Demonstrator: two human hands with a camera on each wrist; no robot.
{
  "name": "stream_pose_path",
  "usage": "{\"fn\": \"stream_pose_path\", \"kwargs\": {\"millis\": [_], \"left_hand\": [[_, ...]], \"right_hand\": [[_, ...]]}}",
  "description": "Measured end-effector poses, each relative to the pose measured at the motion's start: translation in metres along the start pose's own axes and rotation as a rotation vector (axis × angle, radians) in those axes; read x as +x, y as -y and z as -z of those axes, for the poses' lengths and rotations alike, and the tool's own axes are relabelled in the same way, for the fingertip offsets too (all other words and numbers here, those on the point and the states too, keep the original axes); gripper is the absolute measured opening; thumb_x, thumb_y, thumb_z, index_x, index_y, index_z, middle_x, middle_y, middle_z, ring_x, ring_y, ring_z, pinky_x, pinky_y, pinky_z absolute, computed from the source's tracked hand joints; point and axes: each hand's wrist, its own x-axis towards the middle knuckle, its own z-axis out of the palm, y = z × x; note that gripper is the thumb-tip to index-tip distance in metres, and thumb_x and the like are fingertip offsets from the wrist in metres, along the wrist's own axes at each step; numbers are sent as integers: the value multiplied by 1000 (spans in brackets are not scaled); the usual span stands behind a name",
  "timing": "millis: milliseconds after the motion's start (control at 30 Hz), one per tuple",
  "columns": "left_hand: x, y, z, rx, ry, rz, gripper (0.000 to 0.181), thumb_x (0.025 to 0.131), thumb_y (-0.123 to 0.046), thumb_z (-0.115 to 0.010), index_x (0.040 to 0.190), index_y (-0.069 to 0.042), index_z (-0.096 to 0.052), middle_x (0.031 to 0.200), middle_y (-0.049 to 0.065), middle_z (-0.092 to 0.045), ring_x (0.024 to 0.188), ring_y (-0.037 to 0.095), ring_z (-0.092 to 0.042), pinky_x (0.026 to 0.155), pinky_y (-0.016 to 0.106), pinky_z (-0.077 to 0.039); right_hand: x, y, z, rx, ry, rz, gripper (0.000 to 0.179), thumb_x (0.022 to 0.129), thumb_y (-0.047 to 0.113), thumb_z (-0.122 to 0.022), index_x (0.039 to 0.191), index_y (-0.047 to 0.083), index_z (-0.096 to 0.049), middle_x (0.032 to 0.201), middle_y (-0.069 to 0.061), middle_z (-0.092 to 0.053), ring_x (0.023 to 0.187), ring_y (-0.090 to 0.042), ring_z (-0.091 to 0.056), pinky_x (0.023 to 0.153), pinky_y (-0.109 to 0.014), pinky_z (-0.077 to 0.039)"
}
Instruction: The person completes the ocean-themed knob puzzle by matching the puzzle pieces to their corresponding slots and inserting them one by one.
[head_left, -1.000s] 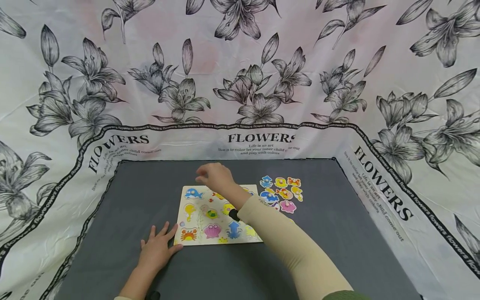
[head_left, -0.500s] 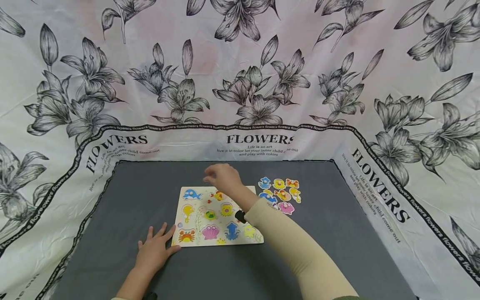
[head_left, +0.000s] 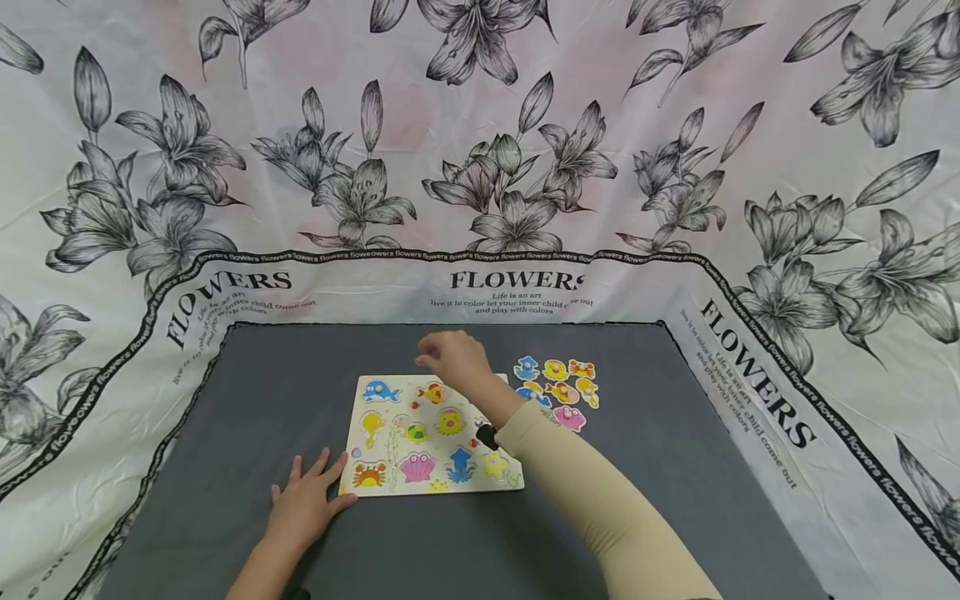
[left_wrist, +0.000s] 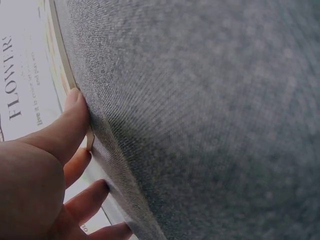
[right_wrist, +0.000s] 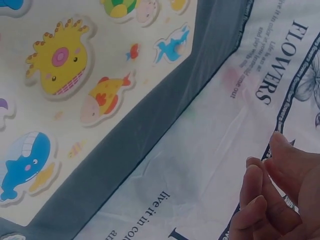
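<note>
A pale puzzle board (head_left: 405, 492) printed with sea animals lies on the grey cloth. My left hand (head_left: 302, 508) is at its front left corner with fingers spread; in the left wrist view the thumb (left_wrist: 77, 117) touches the board's edge and the index finger lies close by. Above the board's back edge hovers my right hand (head_left: 456, 360), its fingers loosely curled. Nothing shows between its fingertips in the right wrist view, where the octopus (right_wrist: 57, 57), fish (right_wrist: 105, 97) and whale (right_wrist: 27, 162) pictures appear. My right forearm hides the board's right part.
To the right of the board lie several loose sea-animal puzzle pieces, among them a blue squid (head_left: 527, 367), an orange crab (head_left: 581, 368) and a pink shell (head_left: 568, 417). A flower-printed cloth (head_left: 517, 200) rises behind the grey area.
My right hand has shifted a little to the right above the board's back edge. The left hand stays at the corner. The head view has drifted slightly.
</note>
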Motion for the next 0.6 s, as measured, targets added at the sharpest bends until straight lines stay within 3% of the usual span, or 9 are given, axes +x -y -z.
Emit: {"fn": "stream_pose_path", "kwargs": {"millis": [600], "left_hand": [[-1,-1,3,-2,-9,3,80,85,-48,-75,154,-19,-46,161,22,-33,146,60,-14,101,86,-21]], "right_hand": [[-6,-24,7,-1,-58,-26,27,95,34,-72,117,19,-76,108,2,-77,91,-15,-73,71,-34,-58]]}}
